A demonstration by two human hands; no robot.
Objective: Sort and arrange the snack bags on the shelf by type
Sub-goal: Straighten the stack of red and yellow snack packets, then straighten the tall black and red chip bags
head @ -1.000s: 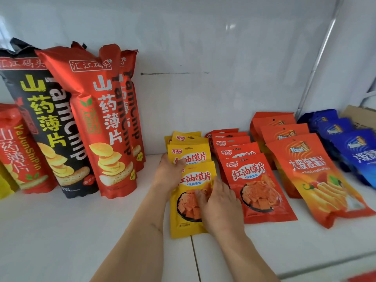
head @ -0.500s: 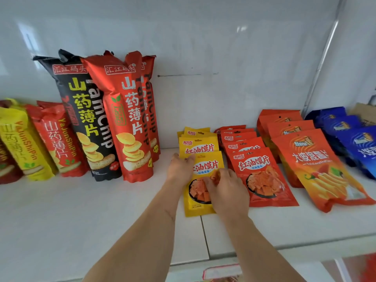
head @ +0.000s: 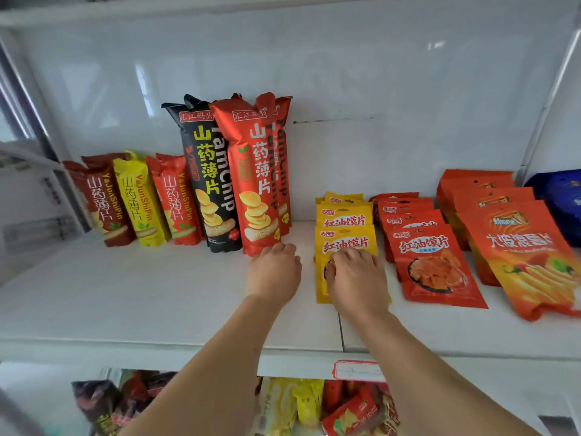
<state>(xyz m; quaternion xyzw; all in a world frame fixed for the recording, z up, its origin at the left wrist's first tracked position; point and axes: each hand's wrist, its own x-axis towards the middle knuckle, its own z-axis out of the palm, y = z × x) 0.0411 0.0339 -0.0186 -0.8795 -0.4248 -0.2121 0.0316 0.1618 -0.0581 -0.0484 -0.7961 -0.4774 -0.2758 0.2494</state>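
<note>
On the white shelf a row of yellow flat snack bags lies overlapped, front to back. My right hand rests palm down on the front yellow bag, fingers curled on its lower half. My left hand hovers left of that row, empty, with its fingertips at the base of a tall red yam chip bag. A black yam chip bag stands beside the red one. Red flat bags lie in a row right of the yellow ones.
Small dark red, yellow and red yam chip bags lean at the far left. Orange fries bags and blue bags fill the right side. A lower shelf holds mixed snack bags. A price label sits on the shelf's front edge.
My left hand has left the yellow bags and moved left toward the tall red bag. My right hand stays on the front yellow bag. The camera has pulled back and turned left.
</note>
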